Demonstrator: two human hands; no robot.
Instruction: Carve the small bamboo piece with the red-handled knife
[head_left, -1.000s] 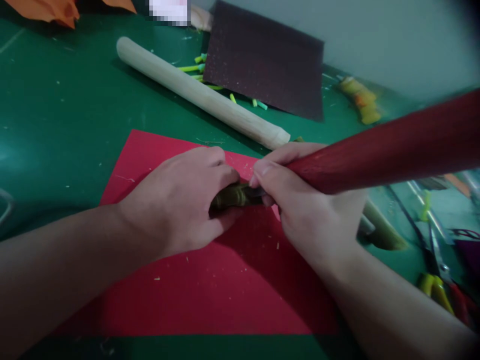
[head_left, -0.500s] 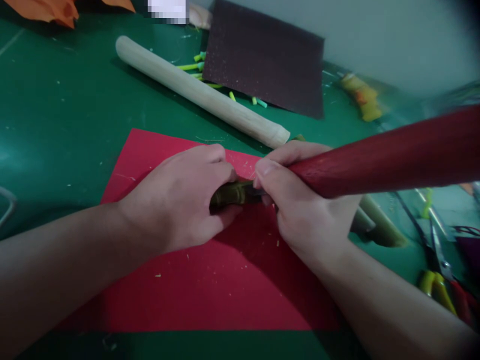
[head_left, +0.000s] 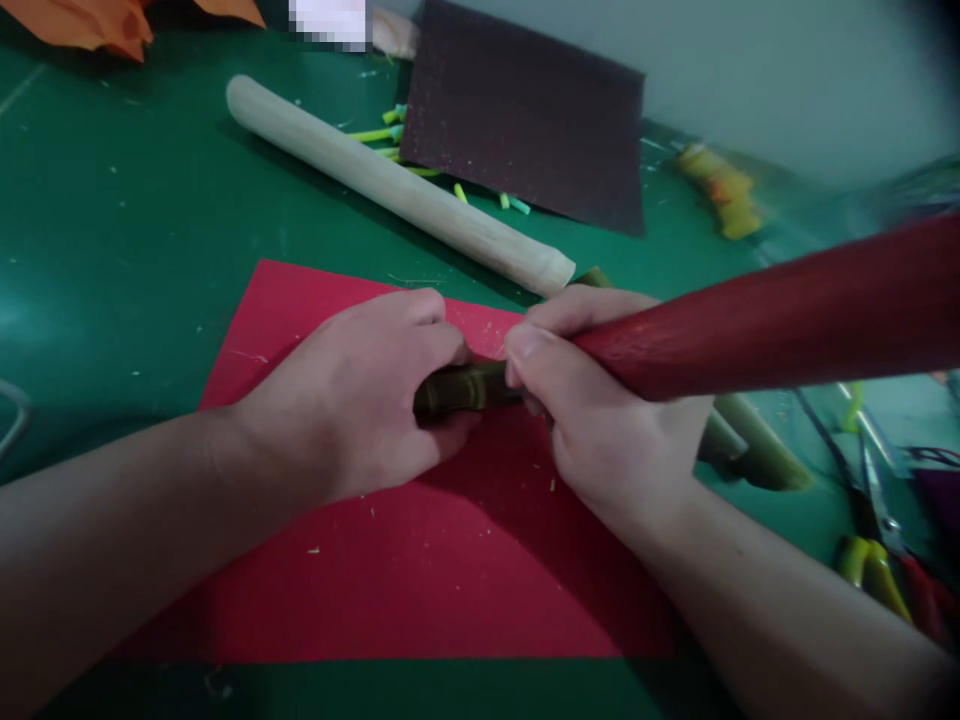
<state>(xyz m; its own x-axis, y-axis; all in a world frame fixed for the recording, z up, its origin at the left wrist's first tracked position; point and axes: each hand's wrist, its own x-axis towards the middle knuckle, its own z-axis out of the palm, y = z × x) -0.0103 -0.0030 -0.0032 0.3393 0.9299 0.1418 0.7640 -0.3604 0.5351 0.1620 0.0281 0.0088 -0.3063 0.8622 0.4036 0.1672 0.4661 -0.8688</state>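
A short, dark green bamboo piece (head_left: pixel 469 388) lies between my two hands, above a red sheet (head_left: pixel 420 580) with small shavings on it. The fingers of my left hand (head_left: pixel 367 390) are wrapped round its left part. My right hand (head_left: pixel 607 400) grips a tool with a thick dark red handle (head_left: pixel 780 315), which rises toward the upper right. The tool's tip is mostly hidden by my right fingers, close to the bamboo piece's right end.
Behind the sheet lies a long pale stick (head_left: pixel 397 185). A dark brown sheet (head_left: pixel 525 120) covers green straw pieces. At the right are bamboo pieces (head_left: pixel 761 445), scissors (head_left: pixel 885 525) and a yellow object (head_left: pixel 724 190). Orange paper (head_left: pixel 97 25) is at the upper left.
The whole view has shifted slightly. Both hands keep their grips, and the metal seen earlier by my right fingertips is now less visible.
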